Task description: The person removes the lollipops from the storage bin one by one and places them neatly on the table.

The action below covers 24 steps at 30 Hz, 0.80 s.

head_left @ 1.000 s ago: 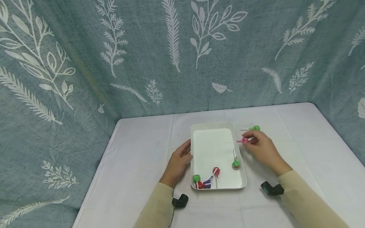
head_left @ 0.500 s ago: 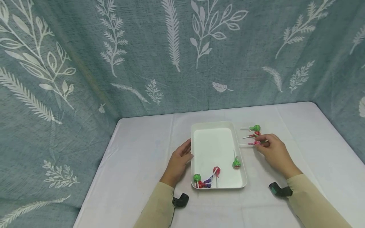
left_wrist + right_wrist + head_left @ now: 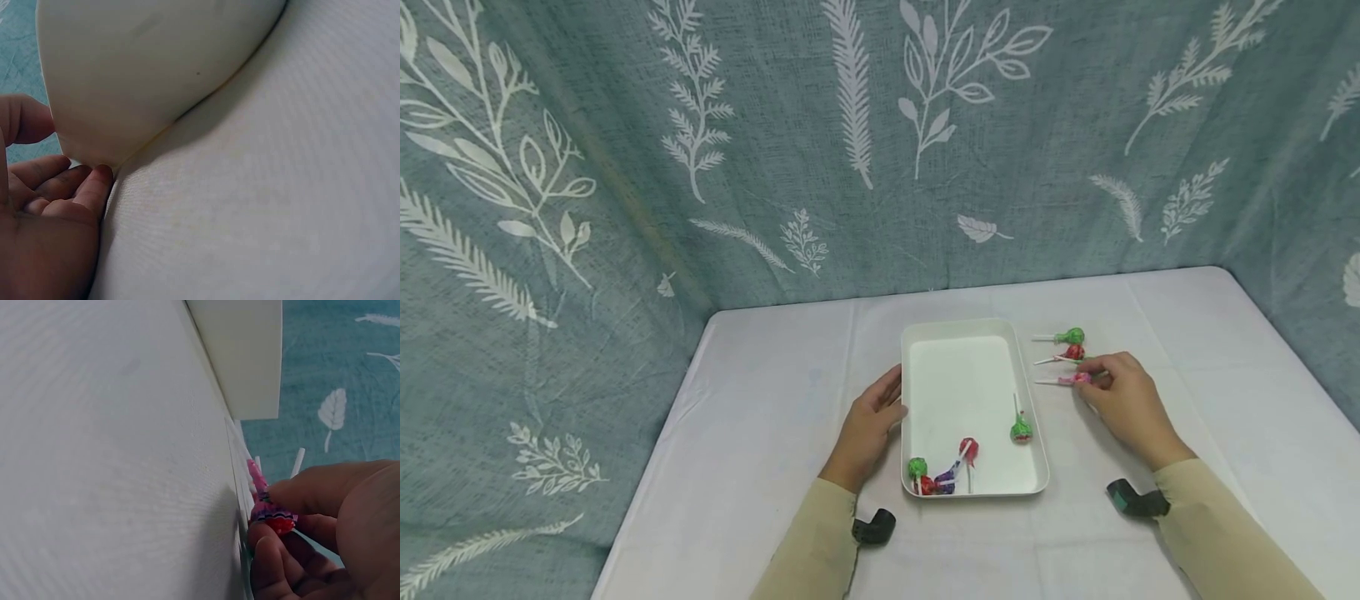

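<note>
In the head view, my right hand [image 3: 1123, 408] pinches a pink-wrapped lollipop [image 3: 1081, 378] by its candy end, close over the white cloth, stick pointing left. The right wrist view shows thumb and fingers around the pink wrapper [image 3: 272, 512]. Just beyond it lie a red lollipop [image 3: 1075, 352] and a green lollipop [image 3: 1073, 336], sticks also to the left. My left hand [image 3: 867, 433] rests against the left side of a white tray [image 3: 910, 358]. In the left wrist view, the thumb and fingertips of this hand [image 3: 56, 231] touch the tray's outer wall [image 3: 156, 69].
Inside the tray, a green lollipop [image 3: 1021, 431] lies near the right wall. Several others, among them a pink-red one [image 3: 969, 451] and a purple one [image 3: 945, 483], cluster at the near left. A patterned blue-green curtain [image 3: 880, 233] hangs behind the table [image 3: 775, 375].
My right hand has carried the pink lollipop from over the tray's right rim to the right, setting it in line below the red and green ones. My left hand stays put.
</note>
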### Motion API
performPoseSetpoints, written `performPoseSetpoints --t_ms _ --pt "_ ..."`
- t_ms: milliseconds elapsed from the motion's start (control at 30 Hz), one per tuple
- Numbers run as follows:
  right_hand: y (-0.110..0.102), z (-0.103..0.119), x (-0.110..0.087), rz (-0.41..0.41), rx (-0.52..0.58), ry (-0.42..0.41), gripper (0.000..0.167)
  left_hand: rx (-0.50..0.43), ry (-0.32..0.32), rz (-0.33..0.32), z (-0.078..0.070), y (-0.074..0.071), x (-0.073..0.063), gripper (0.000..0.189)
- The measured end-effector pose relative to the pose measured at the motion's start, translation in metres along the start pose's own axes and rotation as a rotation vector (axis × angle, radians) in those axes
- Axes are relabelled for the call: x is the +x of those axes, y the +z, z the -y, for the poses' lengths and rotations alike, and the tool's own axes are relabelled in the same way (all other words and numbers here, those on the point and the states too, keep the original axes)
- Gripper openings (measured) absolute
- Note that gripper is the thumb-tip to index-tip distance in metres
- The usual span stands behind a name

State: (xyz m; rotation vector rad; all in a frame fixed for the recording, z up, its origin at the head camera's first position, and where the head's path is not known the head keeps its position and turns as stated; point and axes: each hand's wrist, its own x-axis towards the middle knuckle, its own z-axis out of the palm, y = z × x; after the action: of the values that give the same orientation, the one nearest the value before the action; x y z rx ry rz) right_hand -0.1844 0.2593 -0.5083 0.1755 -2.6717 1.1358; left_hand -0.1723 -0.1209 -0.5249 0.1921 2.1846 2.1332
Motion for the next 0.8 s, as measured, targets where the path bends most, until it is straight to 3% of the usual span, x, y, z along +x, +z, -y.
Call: performPoseSetpoints --t_ms 800 --pt "-0.0064 0.0031 -0.0005 0.001 0.010 0.080 0.025 -0.028 0.023 0.016 0.0012 -0.0019 -0.0010 0.066"
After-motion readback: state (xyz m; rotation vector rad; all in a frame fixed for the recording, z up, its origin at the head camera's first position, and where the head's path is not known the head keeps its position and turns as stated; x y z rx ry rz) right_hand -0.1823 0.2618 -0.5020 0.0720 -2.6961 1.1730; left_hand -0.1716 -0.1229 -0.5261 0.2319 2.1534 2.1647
